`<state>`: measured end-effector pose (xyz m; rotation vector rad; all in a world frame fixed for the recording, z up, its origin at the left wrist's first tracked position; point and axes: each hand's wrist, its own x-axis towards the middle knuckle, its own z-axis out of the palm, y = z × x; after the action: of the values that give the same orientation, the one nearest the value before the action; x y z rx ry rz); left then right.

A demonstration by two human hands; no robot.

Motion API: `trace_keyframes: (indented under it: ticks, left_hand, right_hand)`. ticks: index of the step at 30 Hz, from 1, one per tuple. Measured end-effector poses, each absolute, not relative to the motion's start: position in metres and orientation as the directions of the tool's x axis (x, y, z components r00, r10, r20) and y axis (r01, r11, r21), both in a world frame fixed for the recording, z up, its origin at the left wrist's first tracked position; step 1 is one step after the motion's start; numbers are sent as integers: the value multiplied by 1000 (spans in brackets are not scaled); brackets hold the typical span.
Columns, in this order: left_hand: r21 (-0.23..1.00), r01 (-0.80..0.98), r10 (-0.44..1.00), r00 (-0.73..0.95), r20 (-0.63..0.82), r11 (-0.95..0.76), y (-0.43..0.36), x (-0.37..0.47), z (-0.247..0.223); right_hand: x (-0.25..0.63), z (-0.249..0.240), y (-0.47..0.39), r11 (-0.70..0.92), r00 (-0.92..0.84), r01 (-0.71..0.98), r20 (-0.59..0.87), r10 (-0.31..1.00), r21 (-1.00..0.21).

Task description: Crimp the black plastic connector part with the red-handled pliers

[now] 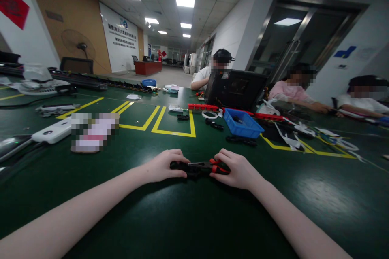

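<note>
Work appears under way and unfinished: toward the near edge of the table (pixel 194 218), the left hand (pixel 170 165) grips a black part (pixel 192 170), the right hand (pixel 237 169) red-handled pliers (pixel 208 165) against it.

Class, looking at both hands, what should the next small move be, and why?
Probably steady the black part with the left hand first: the red-handled pliers in the right hand point toward it, and whether they grip it is unclear.
</note>
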<state>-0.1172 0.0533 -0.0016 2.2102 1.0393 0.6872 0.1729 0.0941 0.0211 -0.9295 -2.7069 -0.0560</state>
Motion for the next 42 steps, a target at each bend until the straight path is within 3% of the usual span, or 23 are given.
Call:
trace_keyframes:
  ticks: [22, 26, 32, 42]
  left_hand:
    - [679, 442, 749, 615, 247, -587, 54, -121, -4]
    - [589, 531, 761, 598, 250, -610, 53, -119, -5]
    - [296, 737, 794, 550, 257, -607, 48, -113, -1]
    - [284, 728, 781, 592, 199, -624, 48, -115, 0]
  right_hand:
    - [168, 17, 86, 765, -716, 633, 290, 635, -114]
    - [169, 15, 88, 764, -721, 637, 273, 637, -103]
    - [170, 14, 92, 767, -729, 637, 264, 632, -77]
    - [175, 19, 92, 785, -754, 614, 234, 614, -82]
